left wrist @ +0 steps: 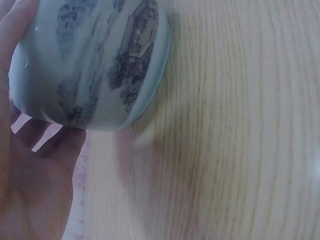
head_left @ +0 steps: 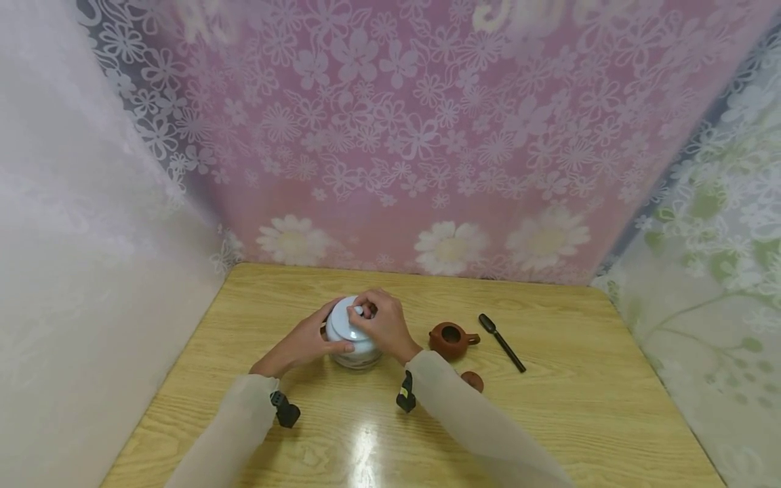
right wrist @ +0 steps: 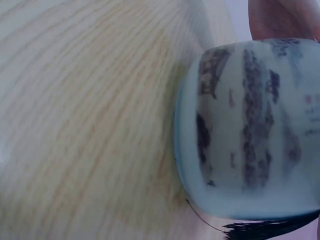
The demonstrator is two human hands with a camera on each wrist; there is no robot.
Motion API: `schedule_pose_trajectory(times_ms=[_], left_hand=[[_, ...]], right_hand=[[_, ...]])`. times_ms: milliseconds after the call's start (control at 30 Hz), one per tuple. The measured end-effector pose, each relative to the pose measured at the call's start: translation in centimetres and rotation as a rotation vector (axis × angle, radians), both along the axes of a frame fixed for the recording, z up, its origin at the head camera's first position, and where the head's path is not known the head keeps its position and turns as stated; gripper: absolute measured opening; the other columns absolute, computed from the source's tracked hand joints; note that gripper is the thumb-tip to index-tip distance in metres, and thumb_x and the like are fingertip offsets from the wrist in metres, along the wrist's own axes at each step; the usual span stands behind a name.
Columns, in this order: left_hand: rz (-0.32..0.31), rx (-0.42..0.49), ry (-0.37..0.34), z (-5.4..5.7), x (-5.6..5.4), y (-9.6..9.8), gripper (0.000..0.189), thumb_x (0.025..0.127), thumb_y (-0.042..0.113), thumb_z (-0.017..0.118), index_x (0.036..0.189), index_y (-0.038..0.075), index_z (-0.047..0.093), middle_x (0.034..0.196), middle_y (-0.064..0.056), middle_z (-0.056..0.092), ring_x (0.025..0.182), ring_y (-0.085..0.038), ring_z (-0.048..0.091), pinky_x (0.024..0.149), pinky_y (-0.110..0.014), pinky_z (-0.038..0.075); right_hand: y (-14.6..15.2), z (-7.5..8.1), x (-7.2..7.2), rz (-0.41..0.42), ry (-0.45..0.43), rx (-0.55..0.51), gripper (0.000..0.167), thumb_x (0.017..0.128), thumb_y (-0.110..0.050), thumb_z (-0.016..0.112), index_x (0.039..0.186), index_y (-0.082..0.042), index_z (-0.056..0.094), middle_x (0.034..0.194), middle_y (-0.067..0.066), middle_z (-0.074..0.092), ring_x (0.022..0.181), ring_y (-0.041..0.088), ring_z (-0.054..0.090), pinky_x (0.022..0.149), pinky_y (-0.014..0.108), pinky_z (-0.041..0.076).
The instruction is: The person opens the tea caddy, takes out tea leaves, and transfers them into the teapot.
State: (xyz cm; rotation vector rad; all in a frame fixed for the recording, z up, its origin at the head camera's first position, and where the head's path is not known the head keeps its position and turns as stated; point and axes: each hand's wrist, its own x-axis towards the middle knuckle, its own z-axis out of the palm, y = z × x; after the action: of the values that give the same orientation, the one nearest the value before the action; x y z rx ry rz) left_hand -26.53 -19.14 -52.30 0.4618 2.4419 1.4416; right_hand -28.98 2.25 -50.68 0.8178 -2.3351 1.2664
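A pale blue-white ceramic jar (head_left: 356,356) with a dark landscape print stands on the wooden table, left of the middle. My left hand (head_left: 303,346) holds its side, thumb across the front. The printed wall of the jar (left wrist: 95,65) fills the upper left of the left wrist view, beside the palm of the left hand (left wrist: 40,170). On top, my right hand (head_left: 387,325) pinches the small knob of the pale lid (head_left: 344,325). The lid sits at the jar's mouth; whether it is lifted at all I cannot tell. The right wrist view shows the jar's printed side (right wrist: 250,130).
Right of the jar is a small brown teapot (head_left: 449,340), uncovered, its handle to the right. Its round brown lid (head_left: 472,381) lies nearer, partly behind the right sleeve. A dark tea scoop (head_left: 502,343) lies farther right. Black tassel-like strands (right wrist: 270,229) show below the jar.
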Motion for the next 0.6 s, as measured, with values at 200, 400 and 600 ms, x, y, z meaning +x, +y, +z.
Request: schedule_pose_trajectory(times_ms=[200, 400, 600], left_hand=[[-0.007, -0.002, 0.009, 0.0, 0.0, 0.0, 0.102, 0.082, 0.056, 0.082, 0.160, 0.047, 0.016, 0.163, 0.005, 0.034, 0.145, -0.025, 0.045, 0.108, -0.049, 0.050], [-0.020, 0.033, 0.016, 0.0, -0.1, 0.0, 0.100, 0.084, 0.051, 0.083, 0.160, 0.046, 0.018, 0.160, 0.006, 0.037, 0.145, -0.025, 0.046, 0.109, -0.049, 0.050], [-0.011, 0.031, 0.007, 0.1, 0.2, 0.0, 0.100, 0.083, 0.054, 0.082, 0.159, 0.048, 0.018, 0.163, 0.007, 0.034, 0.146, -0.024, 0.044, 0.110, -0.049, 0.050]], right_hand=[[0.2, 0.6, -0.2, 0.045, -0.084, -0.002, 0.012, 0.098, -0.030, 0.070, 0.089, -0.021, 0.070, 0.069, -0.007, 0.053, 0.061, 0.007, 0.048, 0.060, 0.022, 0.047], [0.5, 0.8, -0.4, 0.066, -0.135, 0.015, 0.013, 0.098, -0.033, 0.070, 0.091, -0.022, 0.071, 0.072, -0.006, 0.055, 0.063, 0.008, 0.050, 0.061, 0.022, 0.048], [1.2, 1.3, -0.6, 0.129, -0.175, 0.057, 0.016, 0.095, -0.043, 0.073, 0.095, -0.027, 0.073, 0.081, -0.008, 0.058, 0.073, 0.009, 0.053, 0.065, 0.025, 0.049]])
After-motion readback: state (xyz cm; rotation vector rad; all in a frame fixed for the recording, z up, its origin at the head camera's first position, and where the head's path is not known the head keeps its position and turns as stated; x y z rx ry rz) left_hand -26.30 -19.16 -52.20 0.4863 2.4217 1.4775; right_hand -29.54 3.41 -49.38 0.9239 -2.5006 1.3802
